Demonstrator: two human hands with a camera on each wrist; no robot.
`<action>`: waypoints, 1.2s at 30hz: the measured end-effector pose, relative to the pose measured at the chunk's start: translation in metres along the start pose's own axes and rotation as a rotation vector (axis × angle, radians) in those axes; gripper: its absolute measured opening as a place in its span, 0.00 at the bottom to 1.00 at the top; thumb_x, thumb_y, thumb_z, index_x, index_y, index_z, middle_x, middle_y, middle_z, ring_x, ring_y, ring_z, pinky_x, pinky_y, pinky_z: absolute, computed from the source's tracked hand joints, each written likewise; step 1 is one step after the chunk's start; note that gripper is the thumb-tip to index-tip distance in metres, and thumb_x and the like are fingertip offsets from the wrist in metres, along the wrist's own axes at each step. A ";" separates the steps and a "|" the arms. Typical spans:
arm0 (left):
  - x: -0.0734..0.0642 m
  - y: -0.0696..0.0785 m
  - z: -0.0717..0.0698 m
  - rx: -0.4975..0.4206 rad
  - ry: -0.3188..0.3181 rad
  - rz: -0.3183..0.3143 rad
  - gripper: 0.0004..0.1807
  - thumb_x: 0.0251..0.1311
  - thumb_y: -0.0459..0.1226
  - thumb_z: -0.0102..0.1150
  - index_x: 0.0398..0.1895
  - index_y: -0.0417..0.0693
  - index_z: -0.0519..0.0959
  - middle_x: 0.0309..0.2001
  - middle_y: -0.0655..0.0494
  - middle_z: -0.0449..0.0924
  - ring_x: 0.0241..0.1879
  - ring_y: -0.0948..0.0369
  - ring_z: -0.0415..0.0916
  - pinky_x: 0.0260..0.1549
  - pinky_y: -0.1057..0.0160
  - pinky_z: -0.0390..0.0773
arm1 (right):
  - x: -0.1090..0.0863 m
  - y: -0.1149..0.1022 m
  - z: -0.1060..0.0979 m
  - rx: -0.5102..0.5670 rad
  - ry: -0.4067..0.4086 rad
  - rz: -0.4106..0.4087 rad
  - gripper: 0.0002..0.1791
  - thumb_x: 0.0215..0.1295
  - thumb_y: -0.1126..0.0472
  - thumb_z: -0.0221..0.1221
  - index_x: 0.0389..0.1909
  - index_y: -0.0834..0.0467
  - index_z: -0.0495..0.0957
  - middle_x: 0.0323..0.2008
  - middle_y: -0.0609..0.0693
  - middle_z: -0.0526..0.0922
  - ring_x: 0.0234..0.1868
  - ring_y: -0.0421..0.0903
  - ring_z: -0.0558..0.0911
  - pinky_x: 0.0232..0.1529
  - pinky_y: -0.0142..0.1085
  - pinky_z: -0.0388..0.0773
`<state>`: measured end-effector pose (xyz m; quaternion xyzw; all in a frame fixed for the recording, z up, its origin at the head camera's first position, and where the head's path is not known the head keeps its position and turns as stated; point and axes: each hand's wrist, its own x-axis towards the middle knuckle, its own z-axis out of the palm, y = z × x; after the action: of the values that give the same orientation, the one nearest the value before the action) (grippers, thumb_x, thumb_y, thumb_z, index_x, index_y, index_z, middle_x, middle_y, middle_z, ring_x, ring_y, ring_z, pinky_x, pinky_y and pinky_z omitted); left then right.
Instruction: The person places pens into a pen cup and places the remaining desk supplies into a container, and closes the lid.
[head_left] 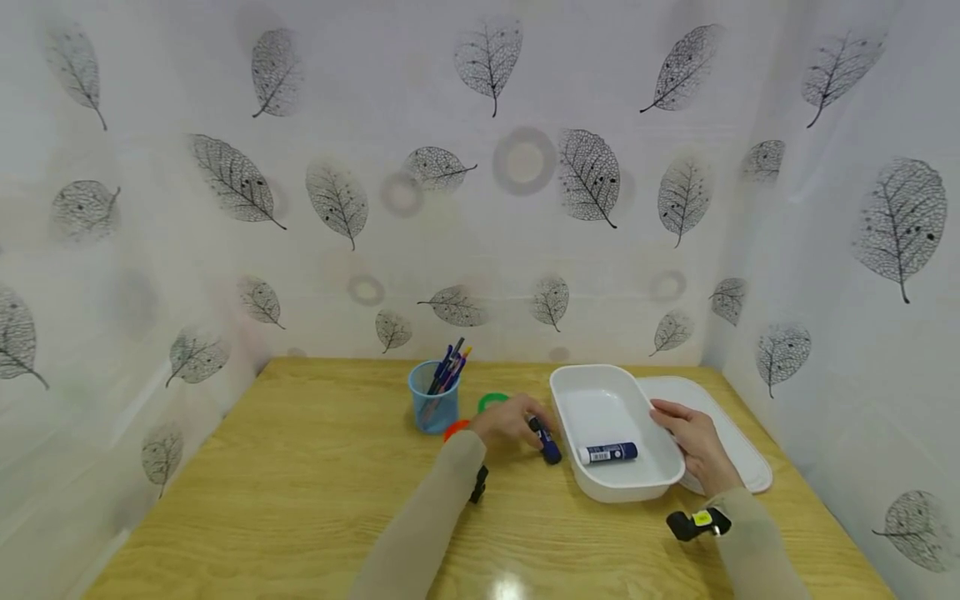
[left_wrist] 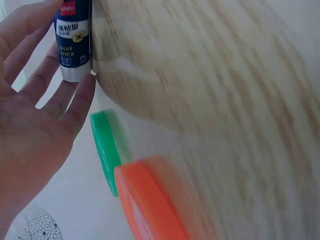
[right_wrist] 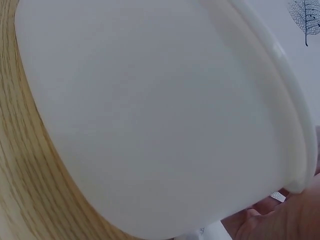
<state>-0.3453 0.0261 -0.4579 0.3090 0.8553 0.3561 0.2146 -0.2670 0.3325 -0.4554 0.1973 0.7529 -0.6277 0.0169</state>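
My left hand holds a dark blue glue stick just left of a white plastic tub. In the left wrist view the fingers lie along the glue stick, whose label and white end show. Another glue stick, blue with a white end, lies inside the tub near its front. On the tub's right side my right hand grips the rim. The right wrist view is mostly filled by the tub's outer wall, with part of the right hand at the lower right.
A white lid lies right of the tub, partly behind the right hand. Left of the left hand stand a blue pen cup with several pens, a green tape roll and an orange one. A leaf-patterned curtain encloses the table.
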 end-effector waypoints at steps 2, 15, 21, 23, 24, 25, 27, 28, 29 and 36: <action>0.000 -0.002 -0.001 0.002 -0.009 -0.014 0.16 0.49 0.31 0.73 0.42 0.52 0.86 0.49 0.62 0.80 0.54 0.62 0.72 0.63 0.53 0.67 | 0.001 0.000 0.000 0.000 -0.002 -0.002 0.32 0.71 0.55 0.57 0.71 0.61 0.63 0.72 0.62 0.61 0.64 0.51 0.70 0.39 0.23 0.79; -0.002 -0.008 -0.004 0.058 -0.078 -0.011 0.15 0.49 0.30 0.73 0.42 0.51 0.87 0.41 0.64 0.86 0.46 0.67 0.76 0.62 0.58 0.69 | 0.003 0.003 0.001 0.019 0.003 0.000 0.32 0.70 0.55 0.59 0.71 0.61 0.64 0.72 0.62 0.62 0.66 0.52 0.69 0.39 0.23 0.79; -0.004 -0.005 -0.005 0.069 -0.120 -0.026 0.15 0.49 0.31 0.73 0.41 0.55 0.87 0.41 0.67 0.85 0.44 0.69 0.75 0.58 0.61 0.71 | 0.003 0.002 0.001 0.012 0.013 -0.001 0.31 0.71 0.56 0.58 0.71 0.61 0.64 0.72 0.62 0.62 0.67 0.53 0.68 0.39 0.23 0.79; -0.005 -0.003 -0.005 0.077 -0.133 -0.024 0.15 0.49 0.32 0.74 0.41 0.55 0.88 0.39 0.67 0.84 0.42 0.68 0.75 0.54 0.63 0.72 | 0.003 0.002 0.001 0.014 0.012 -0.002 0.31 0.71 0.56 0.58 0.71 0.61 0.64 0.72 0.62 0.62 0.67 0.54 0.69 0.40 0.24 0.80; -0.005 -0.003 -0.005 0.086 -0.136 -0.022 0.15 0.49 0.32 0.74 0.41 0.56 0.88 0.38 0.67 0.84 0.40 0.68 0.75 0.51 0.64 0.73 | 0.003 0.002 0.001 0.016 0.011 -0.002 0.31 0.71 0.56 0.57 0.71 0.62 0.64 0.72 0.62 0.62 0.67 0.54 0.69 0.40 0.24 0.80; -0.005 -0.003 -0.005 0.092 -0.137 -0.021 0.14 0.49 0.33 0.74 0.41 0.55 0.88 0.37 0.67 0.84 0.39 0.68 0.75 0.48 0.65 0.73 | 0.003 0.002 0.001 0.018 0.011 -0.002 0.31 0.71 0.56 0.58 0.71 0.62 0.64 0.72 0.63 0.62 0.67 0.54 0.68 0.40 0.24 0.80; -0.005 -0.004 -0.005 0.112 -0.137 -0.012 0.14 0.50 0.34 0.74 0.41 0.55 0.88 0.35 0.66 0.84 0.37 0.67 0.75 0.43 0.68 0.74 | 0.003 0.001 0.001 0.021 0.008 -0.004 0.31 0.71 0.56 0.58 0.71 0.62 0.63 0.72 0.63 0.62 0.67 0.54 0.68 0.40 0.25 0.80; -0.005 -0.006 -0.005 0.123 -0.133 -0.007 0.13 0.50 0.34 0.74 0.40 0.55 0.88 0.34 0.66 0.84 0.36 0.67 0.75 0.41 0.69 0.73 | 0.003 0.001 0.001 0.024 0.006 -0.005 0.31 0.71 0.56 0.58 0.71 0.62 0.63 0.72 0.63 0.62 0.67 0.54 0.68 0.40 0.25 0.80; -0.004 -0.007 -0.005 0.132 -0.130 -0.005 0.13 0.50 0.35 0.74 0.40 0.55 0.88 0.34 0.66 0.83 0.36 0.68 0.75 0.39 0.69 0.73 | 0.004 0.001 0.001 0.027 0.003 -0.006 0.31 0.71 0.56 0.58 0.71 0.62 0.63 0.72 0.63 0.62 0.67 0.54 0.68 0.41 0.25 0.80; -0.002 -0.017 -0.006 0.128 -0.122 0.041 0.12 0.50 0.36 0.74 0.40 0.54 0.88 0.33 0.66 0.84 0.35 0.69 0.75 0.37 0.71 0.73 | 0.001 0.000 0.000 0.022 -0.001 -0.005 0.32 0.71 0.56 0.57 0.72 0.62 0.62 0.73 0.63 0.60 0.69 0.56 0.66 0.46 0.29 0.81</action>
<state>-0.3532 0.0125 -0.4661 0.3607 0.8552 0.2853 0.2389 -0.2685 0.3324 -0.4555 0.1951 0.7463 -0.6362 0.0134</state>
